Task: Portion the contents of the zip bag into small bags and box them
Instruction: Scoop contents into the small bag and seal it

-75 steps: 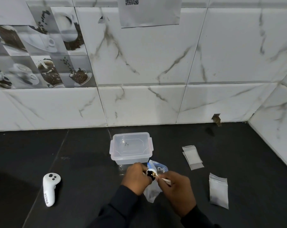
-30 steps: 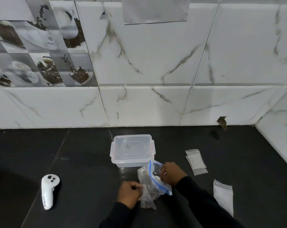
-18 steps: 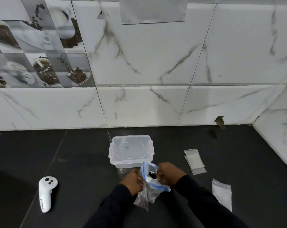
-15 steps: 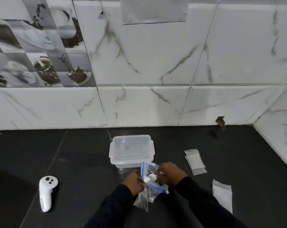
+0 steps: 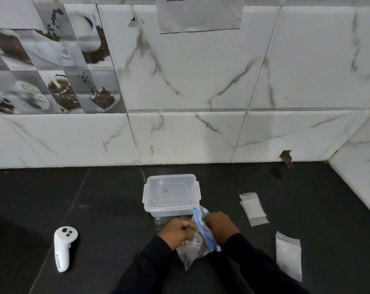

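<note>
A clear zip bag [image 5: 197,246] with a blue zip strip is held just above the black counter, low in the middle of the head view. My left hand [image 5: 176,231] pinches its left side and my right hand [image 5: 220,224] grips the blue top edge on the right. Dark contents inside the bag are hard to make out. A clear plastic box [image 5: 171,195] with its lid on stands right behind the hands. Two small empty bags [image 5: 253,209] lie to the right, and another small bag [image 5: 288,254] lies nearer on the right.
A white hand controller [image 5: 63,248] lies on the black counter [image 5: 105,209] to the left. White marble tiles form the back wall, and a side wall [image 5: 358,183] closes the counter on the right. A paper sheet with a QR code [image 5: 199,13] hangs above.
The spoon seen 2.5 s ago is out of sight. Both hands took the zip bag's mouth and have drawn closer together on it; the mouth looks narrower now.
</note>
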A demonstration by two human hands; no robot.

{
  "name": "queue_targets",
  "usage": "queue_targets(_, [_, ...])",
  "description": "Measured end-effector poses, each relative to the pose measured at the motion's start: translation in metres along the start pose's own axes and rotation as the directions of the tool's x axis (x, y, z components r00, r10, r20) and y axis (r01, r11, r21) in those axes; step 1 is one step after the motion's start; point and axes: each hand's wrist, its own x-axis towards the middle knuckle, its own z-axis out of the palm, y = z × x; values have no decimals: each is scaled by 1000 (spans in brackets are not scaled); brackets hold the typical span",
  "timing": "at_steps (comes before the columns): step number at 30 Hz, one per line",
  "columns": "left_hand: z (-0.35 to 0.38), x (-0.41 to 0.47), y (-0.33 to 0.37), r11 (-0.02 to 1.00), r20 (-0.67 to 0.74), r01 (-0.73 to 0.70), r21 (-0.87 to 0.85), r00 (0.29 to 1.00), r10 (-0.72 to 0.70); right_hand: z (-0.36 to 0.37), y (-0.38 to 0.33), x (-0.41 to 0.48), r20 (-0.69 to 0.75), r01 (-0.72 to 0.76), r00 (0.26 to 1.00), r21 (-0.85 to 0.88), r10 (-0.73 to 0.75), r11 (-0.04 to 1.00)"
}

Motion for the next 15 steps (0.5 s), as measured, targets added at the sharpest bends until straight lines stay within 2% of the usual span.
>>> queue_targets(4, [6,1,-7,998,18,-40,-39,999,41,-8,12,5,90,-106,992,137,94,985])
queue_targets(10, [2,0,-16,994,-38,-8,-109,999,4,-22,35,10,282,-160,955,234,90,959])
queue_targets(15, [-3,-6,-13,984,-50,8,-179,999,-17,-27,43,11,307,-199,945,280,109,939])
